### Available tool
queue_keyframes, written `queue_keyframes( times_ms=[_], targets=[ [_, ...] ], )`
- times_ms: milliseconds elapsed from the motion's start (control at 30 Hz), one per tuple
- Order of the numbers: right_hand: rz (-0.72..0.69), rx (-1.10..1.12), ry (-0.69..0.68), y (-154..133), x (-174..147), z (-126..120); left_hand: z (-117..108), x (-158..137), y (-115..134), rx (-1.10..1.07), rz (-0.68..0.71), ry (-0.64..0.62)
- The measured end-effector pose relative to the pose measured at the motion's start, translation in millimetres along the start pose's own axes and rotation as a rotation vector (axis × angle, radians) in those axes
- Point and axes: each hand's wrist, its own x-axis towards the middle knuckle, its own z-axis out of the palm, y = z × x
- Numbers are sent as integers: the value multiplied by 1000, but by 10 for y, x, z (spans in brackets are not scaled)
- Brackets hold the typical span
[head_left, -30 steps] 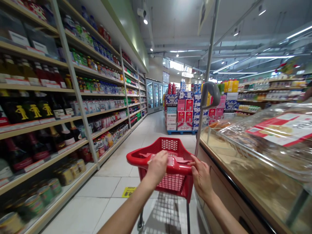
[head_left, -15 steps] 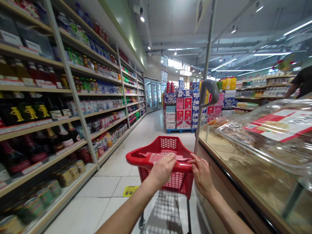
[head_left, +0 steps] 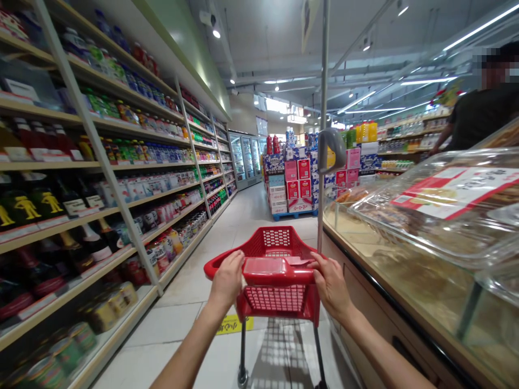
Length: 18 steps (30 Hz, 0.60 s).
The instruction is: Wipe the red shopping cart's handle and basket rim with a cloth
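Observation:
A red plastic shopping cart (head_left: 275, 300) stands in front of me, its basket pointing up the aisle. My left hand (head_left: 229, 274) is wrapped round the left part of its handle (head_left: 263, 270). At the handle's right end my right hand (head_left: 330, 283) grips with bent fingers, the thumb against the near side. A pale pink label covers the handle's middle, between my hands. Through the mesh the basket shows red walls; its bottom is partly hidden by the handle. Two dark legs run down to small wheels on the tiled floor.
Shelves of bottles and cans (head_left: 101, 200) line the left side. Close on the right is a display counter (head_left: 365, 281) with clear plastic food packs (head_left: 454, 200) and a metal pole (head_left: 323, 81). Stacked cartons (head_left: 298, 186) stand ahead on a pallet. A person (head_left: 482, 113) is beyond the counter.
My left hand has slid left along the handle from its middle. My right hand stays at the right end. The view has shifted right, and more of the person beyond the counter shows.

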Motion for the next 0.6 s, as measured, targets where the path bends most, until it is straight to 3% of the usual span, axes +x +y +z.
queue_keyframes(
  times_ms=[67,233,267,367,433,600],
  targets=[
    [11,-22,18,-10,1,17,-2,-14,6,13,-27,19],
    [-9,-13,-16,19,-3,15,85,-26,245,-53,300,-62],
    [-17,-7,-24,26,-4,10,74,-19,212,-53,287,-64],
    [-20,-17,-8,21,-3,13,11,3,37,4,32,-5],
    [-8,-40,10,3,-1,32,8,11,38,18,-47,18],
    [-19,-41,-22,3,-5,39,104,-7,296,-79,300,-68]
  ],
)
